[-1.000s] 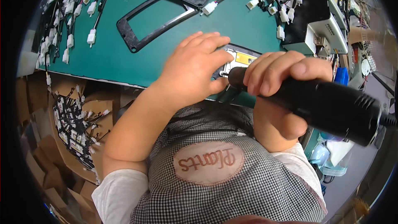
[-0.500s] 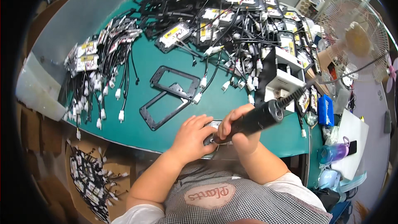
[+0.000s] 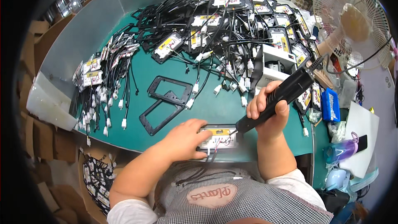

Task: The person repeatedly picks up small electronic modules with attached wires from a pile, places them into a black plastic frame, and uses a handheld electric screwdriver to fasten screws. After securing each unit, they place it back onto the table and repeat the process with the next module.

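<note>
My right hand is wrapped around a black electric screwdriver, its corded end up to the right. The screwdriver's tip points down at the right part of a flat electronic module with a black frame and a white and yellow label. I cannot tell whether the tip touches a screw. My left hand grips the module's left end against the green table near its front edge, thumb and fingers on either side. Thin wires and a dark cable run from the module toward my apron.
Two empty black frames overlap beyond my left hand. Wired modules are heaped at the back and left. A white box-like fixture, a blue bin, a purple-blue bottle and a fan stand on the right.
My right hand and the screwdriver have moved right, uncovering the module's labelled face. My left hand has shifted slightly left relative to the module. The whole view has shifted a little.
</note>
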Demonstrator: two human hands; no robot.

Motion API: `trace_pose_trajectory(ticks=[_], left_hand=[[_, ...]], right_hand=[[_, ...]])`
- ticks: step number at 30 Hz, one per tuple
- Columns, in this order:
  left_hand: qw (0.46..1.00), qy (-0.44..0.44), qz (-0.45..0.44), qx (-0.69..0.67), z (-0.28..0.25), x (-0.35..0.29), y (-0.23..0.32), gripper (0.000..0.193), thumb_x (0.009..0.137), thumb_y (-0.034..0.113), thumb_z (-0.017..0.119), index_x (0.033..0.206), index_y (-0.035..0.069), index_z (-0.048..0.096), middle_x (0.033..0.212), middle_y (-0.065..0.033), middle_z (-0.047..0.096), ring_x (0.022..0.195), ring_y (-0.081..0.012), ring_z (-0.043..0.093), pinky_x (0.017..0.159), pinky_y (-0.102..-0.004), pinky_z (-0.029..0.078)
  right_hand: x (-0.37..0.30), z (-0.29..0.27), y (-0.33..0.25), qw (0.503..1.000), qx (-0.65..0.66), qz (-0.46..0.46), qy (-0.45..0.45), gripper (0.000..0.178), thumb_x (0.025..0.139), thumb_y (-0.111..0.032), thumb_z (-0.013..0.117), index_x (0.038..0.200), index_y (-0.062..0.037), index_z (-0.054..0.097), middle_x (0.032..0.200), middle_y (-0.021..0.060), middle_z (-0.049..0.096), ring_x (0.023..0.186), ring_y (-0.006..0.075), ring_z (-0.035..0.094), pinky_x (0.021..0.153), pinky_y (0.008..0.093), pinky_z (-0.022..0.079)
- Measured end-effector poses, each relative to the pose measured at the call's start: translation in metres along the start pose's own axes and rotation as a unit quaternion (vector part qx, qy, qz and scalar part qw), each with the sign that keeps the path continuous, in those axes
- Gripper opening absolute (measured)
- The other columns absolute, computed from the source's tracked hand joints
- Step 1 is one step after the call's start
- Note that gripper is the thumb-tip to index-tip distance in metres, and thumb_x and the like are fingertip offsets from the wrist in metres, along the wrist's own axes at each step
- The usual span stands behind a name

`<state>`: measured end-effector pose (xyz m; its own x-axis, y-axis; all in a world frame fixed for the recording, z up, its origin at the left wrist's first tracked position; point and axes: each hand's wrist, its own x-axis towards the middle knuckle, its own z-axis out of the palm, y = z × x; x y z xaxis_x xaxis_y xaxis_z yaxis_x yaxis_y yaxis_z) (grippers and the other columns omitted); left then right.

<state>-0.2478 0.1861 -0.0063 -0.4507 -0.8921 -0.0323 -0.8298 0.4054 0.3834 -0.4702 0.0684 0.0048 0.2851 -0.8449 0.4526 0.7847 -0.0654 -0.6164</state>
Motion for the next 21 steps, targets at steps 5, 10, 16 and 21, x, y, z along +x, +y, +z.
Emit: trace_pose_trajectory(ticks=[5,10,16,21], left_hand=[[0.974,0.131,0.113,0.143,-0.091,0.023,-0.012,0.061,0.056,0.024,0.085,0.112,0.011,0.064,0.127,-0.0162,0.054,0.113,-0.0373,0.054,0.094,-0.0452,0.048],[0.874,0.399,0.079,0.266,-0.189,0.127,-0.019,0.063,0.067,0.018,0.081,0.127,0.019,0.061,0.144,-0.0155,0.043,0.134,-0.0374,0.038,0.109,-0.043,0.034],[0.934,0.305,0.097,0.16,-0.178,0.239,-0.011,0.045,0.082,0.019,0.072,0.126,0.015,0.062,0.139,-0.0162,0.05,0.133,-0.0314,0.042,0.11,-0.0395,0.034],[0.969,0.142,0.201,0.015,-0.089,0.261,0.025,0.061,0.077,0.026,0.076,0.131,0.005,0.055,0.135,-0.0181,0.053,0.125,-0.0341,0.049,0.107,-0.0407,0.037]], right_hand=[[0.003,-0.013,-0.014,0.996,0.089,0.004,0.017,0.054,0.083,-0.047,0.07,0.108,-0.0051,0.046,0.068,0.006,0.053,0.052,0.0186,0.057,0.051,0.0342,0.051],[0.005,-0.023,-0.025,0.992,0.119,-0.027,0.002,0.057,0.083,-0.048,0.07,0.109,-0.0045,0.044,0.07,0.0063,0.054,0.052,0.0182,0.057,0.051,0.0346,0.052],[0.006,-0.026,-0.028,0.994,0.072,-0.056,0.055,0.061,0.08,-0.047,0.074,0.109,-0.0029,0.043,0.07,0.0088,0.053,0.054,0.0183,0.057,0.053,0.0328,0.051],[0.005,-0.025,-0.039,0.991,0.069,-0.103,0.054,0.061,0.08,-0.049,0.074,0.108,-0.0034,0.043,0.069,0.0074,0.054,0.053,0.0182,0.057,0.052,0.0326,0.052]])
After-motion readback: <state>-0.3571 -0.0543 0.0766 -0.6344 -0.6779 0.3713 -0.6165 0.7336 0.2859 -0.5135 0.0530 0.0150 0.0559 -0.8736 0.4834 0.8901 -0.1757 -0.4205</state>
